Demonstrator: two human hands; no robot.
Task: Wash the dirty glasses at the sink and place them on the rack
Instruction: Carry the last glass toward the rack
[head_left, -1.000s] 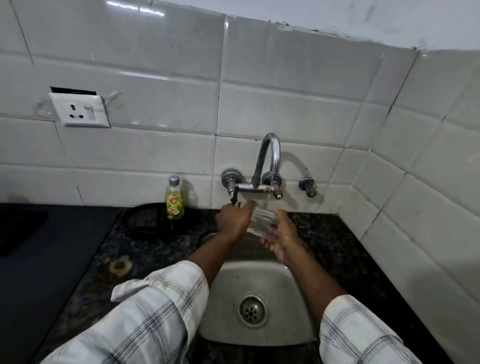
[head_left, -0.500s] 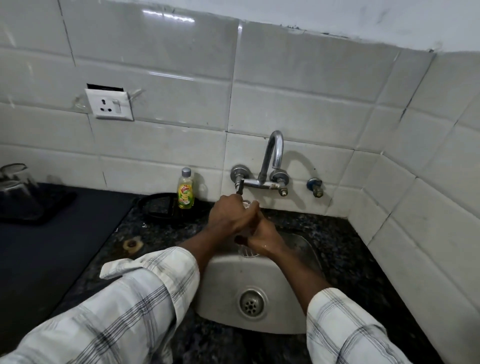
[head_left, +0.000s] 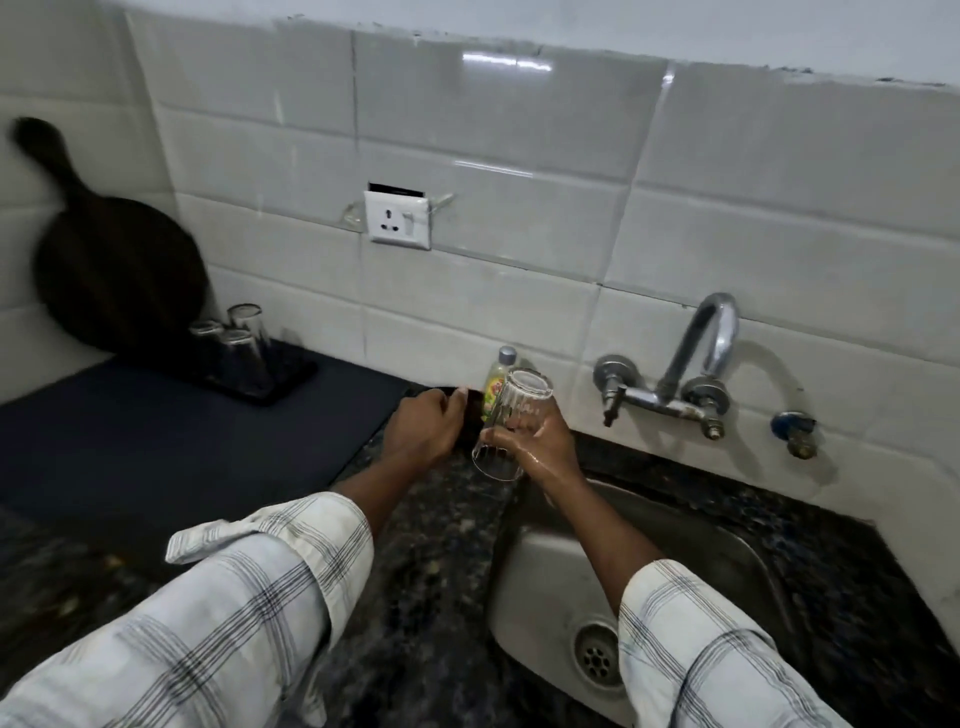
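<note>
My right hand grips a clear ribbed glass, held upside down and tilted, above the counter just left of the steel sink. My left hand hovers beside it to the left, fingers loosely curled and holding nothing. Three clear glasses stand inverted on a black rack tray at the back left of a dark mat. The chrome tap on the wall shows no water running.
A yellow dish-soap bottle stands at the wall behind the held glass. A dark round board leans on the tiles at far left. A wall socket sits above the speckled granite counter. A dark mat covers the left counter.
My hands left the tap and moved left with the glass, which is now turned upside down. My view swung left, bringing the rack and its glasses into sight.
</note>
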